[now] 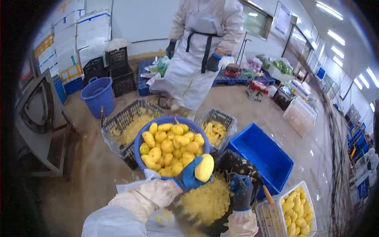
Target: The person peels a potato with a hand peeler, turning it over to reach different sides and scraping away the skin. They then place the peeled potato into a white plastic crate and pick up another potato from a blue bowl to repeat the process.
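My left hand [188,176], in a blue glove, is closed around a pale yellow potato [204,168] with a smooth, peeled-looking surface. To its right, my dark-gloved right hand [241,191] makes a fist around what looks like a peeler [230,173]; only a thin bit of it shows. The hands are apart. Just beyond my left hand stands a round blue basin [139,139] heaped with yellow potatoes [167,146]. Below both hands lies a pile of yellow peelings [207,201].
Black crates with peelings [136,128] and yellow pieces [214,132] flank the basin. A blue bin [262,154] and a white crate [314,209] of potatoes stand right, near a wooden handle [268,195]. A person [199,55] in an apron stands opposite. A blue basket [98,96] is left.
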`<state>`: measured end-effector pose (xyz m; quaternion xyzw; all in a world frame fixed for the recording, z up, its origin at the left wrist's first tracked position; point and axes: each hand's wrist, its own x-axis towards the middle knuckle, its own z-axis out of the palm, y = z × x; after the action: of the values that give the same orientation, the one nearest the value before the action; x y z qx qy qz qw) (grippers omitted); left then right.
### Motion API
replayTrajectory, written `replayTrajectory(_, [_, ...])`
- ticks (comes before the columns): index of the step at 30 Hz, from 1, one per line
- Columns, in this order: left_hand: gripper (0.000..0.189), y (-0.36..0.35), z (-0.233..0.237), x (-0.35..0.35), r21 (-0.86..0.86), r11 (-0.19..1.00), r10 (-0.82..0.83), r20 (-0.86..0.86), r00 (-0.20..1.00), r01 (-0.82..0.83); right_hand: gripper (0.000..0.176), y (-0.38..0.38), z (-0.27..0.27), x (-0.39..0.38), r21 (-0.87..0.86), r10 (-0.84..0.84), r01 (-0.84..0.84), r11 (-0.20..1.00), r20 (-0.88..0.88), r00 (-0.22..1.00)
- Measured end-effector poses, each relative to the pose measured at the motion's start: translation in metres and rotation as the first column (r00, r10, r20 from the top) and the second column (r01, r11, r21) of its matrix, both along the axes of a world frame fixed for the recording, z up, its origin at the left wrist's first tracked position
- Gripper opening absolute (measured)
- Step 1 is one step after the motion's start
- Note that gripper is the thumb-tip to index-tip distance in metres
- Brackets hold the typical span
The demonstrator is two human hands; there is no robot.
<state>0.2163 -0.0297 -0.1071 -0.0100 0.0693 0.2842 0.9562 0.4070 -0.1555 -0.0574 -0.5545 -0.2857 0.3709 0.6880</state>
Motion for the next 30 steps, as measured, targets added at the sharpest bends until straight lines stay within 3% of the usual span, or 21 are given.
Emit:
replayTrajectory(5, [0.045, 0.002, -0.005, -0.001, -0.031, 1.0, -0.006, -0.032, 0.999, 0.005, 0.014, -0.001, 0.006, -0.003, -0.113, -0.034, 0.039, 0.993, 0.042, 0.999])
replayTrajectory(10, [0.045, -0.003, 0.01, -0.004, 0.018, 1.0, -0.011, -0.025, 1.0, 0.011, 0.013, -0.005, 0.006, -0.002, -0.02, -0.009, 0.009, 1.0, 0.006, 1.0])
replayTrajectory(12, [0.039, -0.004, 0.017, -0.003, 0.112, 0.994, 0.024, -0.1, 0.995, -0.013, 0.013, -0.004, 0.001, 0.003, 0.003, -0.005, 0.005, 1.0, 0.009, 1.0])
replayTrajectory(18, [0.039, -0.009, 0.022, 0.001, 0.092, 0.996, 0.005, -0.081, 0.997, 0.002, 0.015, -0.009, -0.006, 0.013, 0.023, -0.004, 0.002, 1.0, 0.068, 0.998])
replayTrajectory(21, [0.038, -0.009, 0.019, 0.003, 0.092, 0.996, -0.003, -0.082, 0.997, 0.011, 0.018, -0.017, 0.01, 0.009, -0.064, -0.005, 0.011, 0.998, 0.095, 0.995])
replayTrajectory(28, [0.042, -0.004, -0.006, 0.009, 0.132, 0.989, -0.066, 0.026, 0.997, 0.062, 0.017, -0.03, 0.016, 0.011, -0.047, -0.04, 0.042, 0.998, 0.046, 0.998])
replayTrajectory(30, [0.043, -0.006, -0.003, 0.011, 0.13, 0.991, -0.02, -0.049, 0.999, 0.026, 0.018, -0.03, 0.007, 0.017, -0.046, -0.057, 0.061, 0.997, 0.081, 0.995])
